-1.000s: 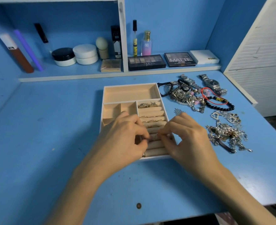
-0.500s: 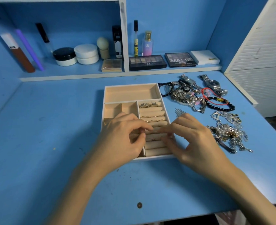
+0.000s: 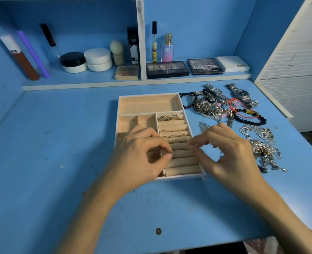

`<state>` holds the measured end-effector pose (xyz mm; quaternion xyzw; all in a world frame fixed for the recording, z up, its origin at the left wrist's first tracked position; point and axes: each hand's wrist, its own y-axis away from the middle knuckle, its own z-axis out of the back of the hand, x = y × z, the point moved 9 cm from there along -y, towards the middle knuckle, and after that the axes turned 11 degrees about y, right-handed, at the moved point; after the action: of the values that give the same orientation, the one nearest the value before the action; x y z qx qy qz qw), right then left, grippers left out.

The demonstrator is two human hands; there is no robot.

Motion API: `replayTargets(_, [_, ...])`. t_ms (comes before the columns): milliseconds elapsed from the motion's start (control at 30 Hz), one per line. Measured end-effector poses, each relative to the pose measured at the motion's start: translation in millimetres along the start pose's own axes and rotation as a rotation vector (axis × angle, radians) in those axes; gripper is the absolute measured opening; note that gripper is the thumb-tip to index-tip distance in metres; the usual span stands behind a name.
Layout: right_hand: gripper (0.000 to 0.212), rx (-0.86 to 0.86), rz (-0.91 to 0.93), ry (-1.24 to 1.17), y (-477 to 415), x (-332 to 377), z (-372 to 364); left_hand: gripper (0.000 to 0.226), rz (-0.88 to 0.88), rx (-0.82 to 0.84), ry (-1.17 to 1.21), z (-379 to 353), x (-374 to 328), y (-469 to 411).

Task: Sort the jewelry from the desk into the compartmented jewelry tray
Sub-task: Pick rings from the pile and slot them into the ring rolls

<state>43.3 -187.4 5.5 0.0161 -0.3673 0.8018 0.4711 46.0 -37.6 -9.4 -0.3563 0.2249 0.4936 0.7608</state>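
Note:
A cream compartmented jewelry tray (image 3: 148,103) lies on the blue desk. Several thin gold rings (image 3: 168,117) sit in its ring rolls on the right side. My left hand (image 3: 142,158) hovers over the tray's lower left, fingers curled, thumb and forefinger tips at a roll, with nothing seen between them. My right hand (image 3: 225,153) is at the tray's right edge, its thumb and forefinger tips drawn together over the rolls; whether they pinch a ring is too small to tell. Loose bracelets (image 3: 212,109), a black bead bracelet (image 3: 252,120), a steel watch (image 3: 242,94) and silver chains (image 3: 261,147) lie to the right.
A low shelf at the back carries eyeshadow palettes (image 3: 167,69), cream jars (image 3: 97,59), bottles and tubes. A white slatted panel (image 3: 294,57) closes off the right side. The desk's front edge runs near the bottom right.
My hands, pressed together over the ring rolls a second ago, have drawn apart, and the rolls between them now show. The tray and the jewelry piles have not moved.

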Motion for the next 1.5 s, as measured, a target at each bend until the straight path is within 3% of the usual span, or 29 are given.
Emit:
replayTargets(133, [0.011, -0.021, -0.01, -0.009, 0.7, -3.3, 2.3, 0.012, 0.014, 0.011, -0.065, -2.5, -0.3, -1.0])
replayTargets(367, [0.004, 0.001, -0.022, -0.013, 0.9, -3.7, -0.8, 0.007, 0.054, 0.07, -0.085, -4.7, -1.6, -5.4])
replayTargets(667, [0.004, 0.074, 0.053, -0.014, -1.4, 5.8, -6.9, 0.015, -0.031, -0.17, 0.034, 18.8, -4.3, -3.5])
replayTargets(1000, [0.006, 0.151, 0.17, 0.112, 0.3, 15.1, -16.7, 0.022, -0.012, -0.177, 0.08, 21.0, 0.5, -0.4])
replayTargets(1500, [0.008, 0.312, 0.041, 0.026, -7.9, 0.2, -23.2, 0.021, -0.006, -0.155, 0.06, 18.9, 1.0, -0.4])
